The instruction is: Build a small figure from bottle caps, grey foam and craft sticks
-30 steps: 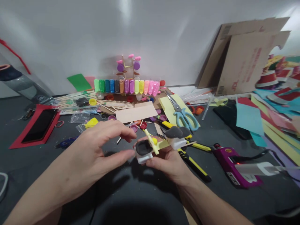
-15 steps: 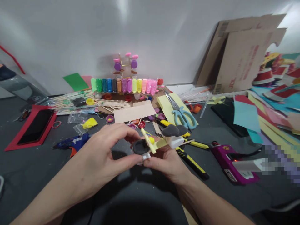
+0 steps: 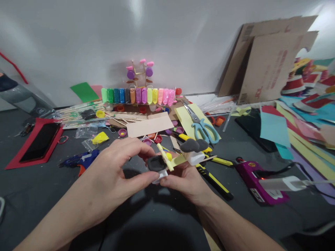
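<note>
Fingers [image 3: 140, 148] and thumb of the left hand [image 3: 112, 170] are clamped on the nine-o'clock end of a small craft model [image 3: 178, 160], thumb against a white block and fingertips partly hidden behind a black pad [image 3: 156, 163] on top of it. The right hand [image 3: 190, 179] grips the model from the five-o'clock side, its thumb on the same block, just beside the left thumb; its other fingers are mostly hidden underneath. A pale yellow rod [image 3: 165, 157] crosses the model beside a yellow ball [image 3: 169, 156], and at the three-o'clock end dark grey pads [image 3: 190, 145] sit on a second white block [image 3: 195, 158]. The model is held up above the dark table [image 3: 146, 226]. From it, blue-handled scissors [image 3: 205, 129] lie on yellow paper at one o'clock, a black-and-yellow cutter [image 3: 216, 182] is near at four, and a purple box [image 3: 258, 184] sits beyond it between three and four. Coloured clay packets [image 3: 138, 96] line up at eleven, a blue glue gun [image 3: 82, 159] lies at nine, and a phone [image 3: 40, 141] rests on red card [image 3: 14, 161] farther out that way.
</note>
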`<action>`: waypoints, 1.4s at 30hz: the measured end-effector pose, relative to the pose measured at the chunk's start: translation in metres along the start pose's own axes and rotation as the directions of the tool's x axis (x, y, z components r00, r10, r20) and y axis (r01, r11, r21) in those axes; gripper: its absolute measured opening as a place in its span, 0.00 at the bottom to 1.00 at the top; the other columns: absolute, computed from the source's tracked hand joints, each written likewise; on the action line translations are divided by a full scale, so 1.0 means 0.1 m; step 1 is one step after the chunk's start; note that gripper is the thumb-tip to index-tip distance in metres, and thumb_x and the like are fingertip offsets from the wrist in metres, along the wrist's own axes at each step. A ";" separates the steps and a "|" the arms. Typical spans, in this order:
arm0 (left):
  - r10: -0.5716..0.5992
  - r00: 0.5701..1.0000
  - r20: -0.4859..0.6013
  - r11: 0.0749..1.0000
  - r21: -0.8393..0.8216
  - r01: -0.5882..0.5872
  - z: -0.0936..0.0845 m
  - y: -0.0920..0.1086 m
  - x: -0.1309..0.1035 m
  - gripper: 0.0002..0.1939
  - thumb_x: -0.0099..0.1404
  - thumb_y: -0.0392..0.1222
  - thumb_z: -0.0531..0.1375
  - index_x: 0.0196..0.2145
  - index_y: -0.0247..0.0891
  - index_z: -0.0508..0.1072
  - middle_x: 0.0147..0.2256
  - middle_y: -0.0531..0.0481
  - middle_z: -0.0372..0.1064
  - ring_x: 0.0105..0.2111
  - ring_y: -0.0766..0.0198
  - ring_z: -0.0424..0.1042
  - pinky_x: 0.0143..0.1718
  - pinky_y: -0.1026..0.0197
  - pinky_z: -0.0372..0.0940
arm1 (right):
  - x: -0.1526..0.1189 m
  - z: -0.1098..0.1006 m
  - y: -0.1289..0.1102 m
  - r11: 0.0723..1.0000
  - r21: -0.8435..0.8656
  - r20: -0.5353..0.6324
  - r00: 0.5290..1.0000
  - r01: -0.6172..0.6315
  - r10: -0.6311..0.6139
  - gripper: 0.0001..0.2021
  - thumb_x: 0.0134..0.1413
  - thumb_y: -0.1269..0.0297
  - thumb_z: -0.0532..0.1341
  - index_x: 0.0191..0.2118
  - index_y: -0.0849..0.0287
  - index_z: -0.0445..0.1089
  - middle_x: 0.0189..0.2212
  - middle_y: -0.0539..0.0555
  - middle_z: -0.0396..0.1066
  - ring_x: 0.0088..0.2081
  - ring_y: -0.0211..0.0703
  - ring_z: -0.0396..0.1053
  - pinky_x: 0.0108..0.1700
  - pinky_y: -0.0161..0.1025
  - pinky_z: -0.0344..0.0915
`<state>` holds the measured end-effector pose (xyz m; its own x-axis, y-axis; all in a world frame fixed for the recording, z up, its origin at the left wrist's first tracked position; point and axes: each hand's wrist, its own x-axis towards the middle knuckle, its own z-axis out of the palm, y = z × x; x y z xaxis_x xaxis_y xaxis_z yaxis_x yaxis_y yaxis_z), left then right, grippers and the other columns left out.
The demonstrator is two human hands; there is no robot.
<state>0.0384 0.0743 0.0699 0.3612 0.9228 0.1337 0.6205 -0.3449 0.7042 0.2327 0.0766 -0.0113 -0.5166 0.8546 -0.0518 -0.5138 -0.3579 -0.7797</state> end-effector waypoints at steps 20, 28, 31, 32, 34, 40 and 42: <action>-0.215 0.976 0.010 0.931 -0.299 0.209 -0.01 -0.08 0.10 0.14 0.65 0.53 0.64 0.47 0.54 0.76 0.39 0.57 0.73 0.41 0.64 0.73 0.42 0.65 0.66 | 0.02 -0.01 0.01 0.999 0.011 -0.101 0.994 0.048 -0.046 0.25 0.39 0.54 0.78 0.43 0.60 0.75 0.34 0.53 0.77 0.30 0.40 0.73 0.30 0.35 0.71; -0.193 0.981 0.024 0.932 -0.309 0.191 0.02 -0.14 0.10 0.13 0.65 0.51 0.64 0.47 0.51 0.76 0.42 0.55 0.75 0.41 0.62 0.74 0.42 0.62 0.67 | 0.03 -0.01 0.00 0.994 0.031 -0.018 0.995 0.102 -0.102 0.18 0.46 0.54 0.74 0.40 0.61 0.77 0.32 0.53 0.77 0.29 0.39 0.72 0.32 0.35 0.70; -0.050 0.994 -0.095 0.978 -0.207 0.030 0.06 -0.13 0.09 0.12 0.65 0.45 0.65 0.47 0.53 0.75 0.45 0.56 0.73 0.47 0.61 0.72 0.48 0.61 0.65 | 0.04 -0.01 0.00 0.995 0.032 -0.024 0.995 0.098 -0.098 0.19 0.47 0.54 0.74 0.40 0.61 0.77 0.32 0.53 0.76 0.29 0.39 0.72 0.32 0.35 0.70; 0.027 0.987 -0.158 0.988 -0.143 -0.050 0.07 -0.11 0.09 0.12 0.65 0.42 0.65 0.47 0.52 0.75 0.46 0.56 0.71 0.48 0.61 0.70 0.49 0.61 0.64 | 0.04 -0.01 0.00 0.995 0.030 -0.026 0.995 0.093 -0.092 0.19 0.46 0.54 0.74 0.40 0.61 0.76 0.32 0.53 0.76 0.30 0.39 0.72 0.31 0.35 0.70; 0.199 0.950 -0.242 0.979 0.006 -0.204 0.09 -0.09 0.09 0.12 0.65 0.38 0.64 0.46 0.50 0.75 0.45 0.54 0.69 0.48 0.61 0.69 0.50 0.61 0.63 | 0.03 -0.01 0.01 0.996 0.023 -0.031 0.996 0.081 -0.080 0.19 0.46 0.54 0.75 0.40 0.62 0.76 0.32 0.53 0.76 0.30 0.39 0.72 0.32 0.35 0.70; 0.390 0.904 -0.173 0.907 0.240 -0.346 0.08 -0.07 0.07 0.12 0.66 0.34 0.62 0.44 0.49 0.74 0.43 0.51 0.66 0.45 0.59 0.69 0.49 0.58 0.64 | 0.01 -0.01 0.01 0.998 0.005 -0.040 0.998 0.059 -0.058 0.18 0.45 0.54 0.75 0.38 0.61 0.76 0.29 0.51 0.76 0.29 0.39 0.72 0.32 0.34 0.70; 0.384 0.910 -0.156 0.907 0.249 -0.340 0.07 -0.07 0.07 0.12 0.66 0.35 0.62 0.44 0.50 0.74 0.43 0.51 0.66 0.46 0.57 0.68 0.50 0.56 0.63 | 0.02 -0.01 0.02 0.999 0.000 -0.040 0.998 0.048 -0.048 0.19 0.44 0.54 0.75 0.38 0.61 0.76 0.30 0.51 0.76 0.29 0.38 0.72 0.32 0.34 0.70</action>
<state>0.0414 0.0824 0.0609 0.4588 0.7342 0.5005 0.6130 -0.6693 0.4199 0.2317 0.0779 -0.0132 -0.4634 0.8853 -0.0397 -0.5382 -0.3168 -0.7810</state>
